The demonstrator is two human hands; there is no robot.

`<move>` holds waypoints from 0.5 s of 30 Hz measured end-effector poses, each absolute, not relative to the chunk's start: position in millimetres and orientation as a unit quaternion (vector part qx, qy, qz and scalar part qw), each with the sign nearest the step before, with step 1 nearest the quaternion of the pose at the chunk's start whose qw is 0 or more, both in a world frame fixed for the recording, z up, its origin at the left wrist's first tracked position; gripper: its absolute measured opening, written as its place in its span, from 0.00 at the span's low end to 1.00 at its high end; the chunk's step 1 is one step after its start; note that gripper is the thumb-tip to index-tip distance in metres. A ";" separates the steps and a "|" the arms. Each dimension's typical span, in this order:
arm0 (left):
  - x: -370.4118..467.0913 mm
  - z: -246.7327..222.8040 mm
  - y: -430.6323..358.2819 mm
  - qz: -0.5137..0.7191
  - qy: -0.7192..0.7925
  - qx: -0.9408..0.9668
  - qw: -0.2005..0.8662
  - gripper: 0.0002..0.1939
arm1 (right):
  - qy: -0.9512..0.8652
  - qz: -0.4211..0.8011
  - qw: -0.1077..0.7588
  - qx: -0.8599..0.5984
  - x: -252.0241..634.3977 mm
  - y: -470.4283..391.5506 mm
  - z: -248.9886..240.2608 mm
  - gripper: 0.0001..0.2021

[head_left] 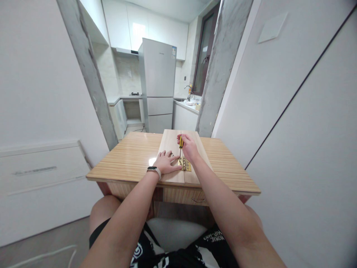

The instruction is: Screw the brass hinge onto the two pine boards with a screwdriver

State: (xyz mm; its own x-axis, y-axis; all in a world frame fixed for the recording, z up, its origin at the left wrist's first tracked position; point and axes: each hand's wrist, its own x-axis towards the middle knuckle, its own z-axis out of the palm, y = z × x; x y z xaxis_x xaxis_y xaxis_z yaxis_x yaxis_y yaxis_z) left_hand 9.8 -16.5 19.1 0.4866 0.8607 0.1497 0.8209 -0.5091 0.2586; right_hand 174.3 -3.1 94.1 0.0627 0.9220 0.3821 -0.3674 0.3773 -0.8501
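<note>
"On the table (122,156), where lay the hinge (188,166)?"

"Across the seam between two pale boards (169,140); the left hand (166,163), spread flat, had its thumb over part of the left leaf."

"And the right hand (190,146)?"

"Closed round a yellow-handled screwdriver (181,142), shaft pointing down at the hinge; tip contact could not be told."

"Obstructions?"

"Refrigerator (159,74) stood beyond the table, blocking part of the kitchen counter (192,107)."

White lettering (214,235) is running aslant across the right leg of the black shorts (224,250), seemingly spelling "HOMIE" and "HIP-HO", its end being unclear. On the refrigerator (159,74), a brand mark (161,53) is sitting near the door's top edge and a blue-and-white label (174,52) is occupying the upper right corner, both showing too small to read.
</note>
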 end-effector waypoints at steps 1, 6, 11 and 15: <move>9.8 19.2 -16.6 0.130 0.490 0.859 0.076 0.46 | -0.484 0.478 0.674 -0.288 174.0 -2.5 93.4 0.18; 9.6 18.6 -16.7 0.133 0.490 0.858 0.077 0.46 | -0.472 0.476 0.678 -0.301 175.3 1.5 89.3 0.23; 9.4 17.8 -16.6 0.135 0.490 0.858 0.078 0.46 | -0.456 0.458 0.698 -0.309 180.3 5.4 86.4 0.26; 9.4 17.7 -16.5 0.135 0.489 0.858 0.077 0.46 | -0.468 0.449 0.698 -0.305 181.8 5.2 85.5 0.26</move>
